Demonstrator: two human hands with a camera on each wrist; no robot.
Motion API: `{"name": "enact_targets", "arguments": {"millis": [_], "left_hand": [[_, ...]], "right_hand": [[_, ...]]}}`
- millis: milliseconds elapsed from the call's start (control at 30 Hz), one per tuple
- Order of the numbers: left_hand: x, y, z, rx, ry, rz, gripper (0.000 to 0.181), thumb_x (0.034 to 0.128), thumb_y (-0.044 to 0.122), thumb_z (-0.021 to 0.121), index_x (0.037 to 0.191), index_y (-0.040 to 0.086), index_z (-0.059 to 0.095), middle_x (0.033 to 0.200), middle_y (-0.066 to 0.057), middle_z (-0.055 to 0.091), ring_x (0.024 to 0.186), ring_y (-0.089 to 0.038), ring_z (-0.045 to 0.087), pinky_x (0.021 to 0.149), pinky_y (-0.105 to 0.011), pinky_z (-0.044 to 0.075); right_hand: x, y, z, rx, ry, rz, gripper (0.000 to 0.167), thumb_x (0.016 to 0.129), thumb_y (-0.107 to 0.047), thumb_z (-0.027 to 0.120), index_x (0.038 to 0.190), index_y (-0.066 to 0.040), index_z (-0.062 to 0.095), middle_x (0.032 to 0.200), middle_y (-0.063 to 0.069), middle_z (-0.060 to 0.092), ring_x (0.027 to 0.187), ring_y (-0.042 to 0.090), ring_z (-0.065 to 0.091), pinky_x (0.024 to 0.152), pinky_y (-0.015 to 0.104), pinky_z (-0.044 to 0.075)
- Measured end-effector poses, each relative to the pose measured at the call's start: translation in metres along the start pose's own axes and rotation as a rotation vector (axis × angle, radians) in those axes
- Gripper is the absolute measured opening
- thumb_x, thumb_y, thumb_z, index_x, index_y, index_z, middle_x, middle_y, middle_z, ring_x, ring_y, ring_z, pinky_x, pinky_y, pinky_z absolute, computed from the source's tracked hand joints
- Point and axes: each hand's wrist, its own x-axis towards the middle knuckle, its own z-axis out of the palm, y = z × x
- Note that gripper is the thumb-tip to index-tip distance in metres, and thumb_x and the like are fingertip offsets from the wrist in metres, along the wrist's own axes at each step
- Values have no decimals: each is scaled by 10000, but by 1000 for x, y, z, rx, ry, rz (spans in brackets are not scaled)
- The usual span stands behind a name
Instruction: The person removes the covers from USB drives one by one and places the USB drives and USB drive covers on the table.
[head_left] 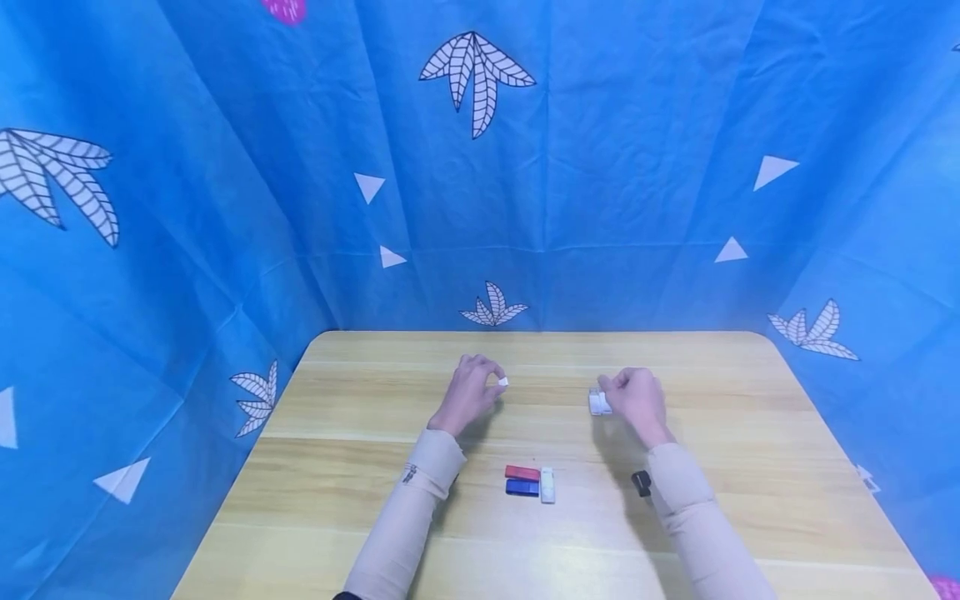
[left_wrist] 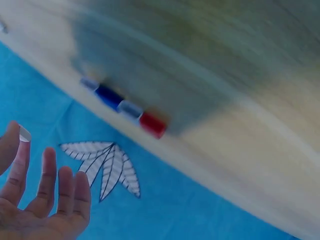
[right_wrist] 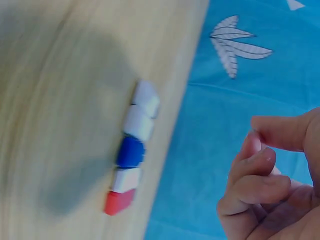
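Between thumb and index finger, my left hand (head_left: pixel 471 392) pinches a small white piece (head_left: pixel 503 382), which also shows at the fingertips in the left wrist view (left_wrist: pixel 24 134). The other fingers are spread and slightly bent there. My right hand (head_left: pixel 637 400) is beside a whitish, partly clear piece (head_left: pixel 597 403). In the right wrist view its thumb and index fingertips meet, the remaining fingers are curled, and nothing is visible between them. A row near the table edge in that view has white pieces (right_wrist: pixel 138 122), a blue one (right_wrist: pixel 130 152) and a red one (right_wrist: pixel 119 201).
Nearer on the wooden table (head_left: pixel 300 500) lie a red piece (head_left: pixel 522 472), a blue piece (head_left: pixel 522 487) and an upright-oriented white piece (head_left: pixel 547 485). A small black object (head_left: pixel 641 483) is beside my right sleeve. Blue patterned cloth (head_left: pixel 600 167) hangs behind the table.
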Motion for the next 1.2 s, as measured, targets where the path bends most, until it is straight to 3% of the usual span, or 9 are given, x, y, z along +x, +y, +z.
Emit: {"name": "enact_targets", "arguments": {"millis": [233, 533, 1033, 1100, 1200], "left_hand": [[15, -6, 15, 59, -77, -21, 181, 884, 162, 772, 1048, 89, 747, 1283, -117, 653, 1228, -303, 498, 1080, -501, 416], [18, -15, 28, 151, -178, -48, 163, 865, 172, 791, 1013, 108, 764, 1185, -109, 663, 1173, -290, 499, 1006, -462, 432], [16, -24, 25, 132, -220, -66, 162, 897, 180, 760, 1039, 103, 747, 1173, -98, 664, 1155, -291, 597, 1069, -497, 470], [15, -24, 21, 102, -213, -79, 230, 910, 197, 747, 1111, 86, 727, 1212, -106, 657, 1178, -298, 593, 1087, -501, 462], [10, -23, 11, 58, -155, -95, 314, 937, 201, 718, 1217, 64, 682, 1283, -128, 648, 1218, -323, 589, 1099, -513, 457]], "right_hand": [[-15, -14, -10, -8, 16, -42, 325, 980, -352, 641, 916, -39, 702, 738, 48, 664, 584, 158, 527, 575, 291, 438], [-32, -25, -17, -41, 57, -121, 328, 971, -365, 648, 860, -62, 704, 802, 72, 693, 712, 208, 590, 662, 287, 440], [-50, -40, -24, -37, 102, -204, 316, 963, -333, 674, 789, -71, 704, 756, 72, 694, 690, 186, 575, 648, 289, 428], [-53, -42, -23, -36, 106, -214, 301, 960, -320, 678, 785, -76, 702, 750, 70, 693, 688, 188, 576, 649, 289, 433], [-57, -46, -21, -31, 100, -251, 266, 956, -297, 688, 789, -90, 698, 743, 61, 700, 687, 176, 588, 650, 285, 451]]}}
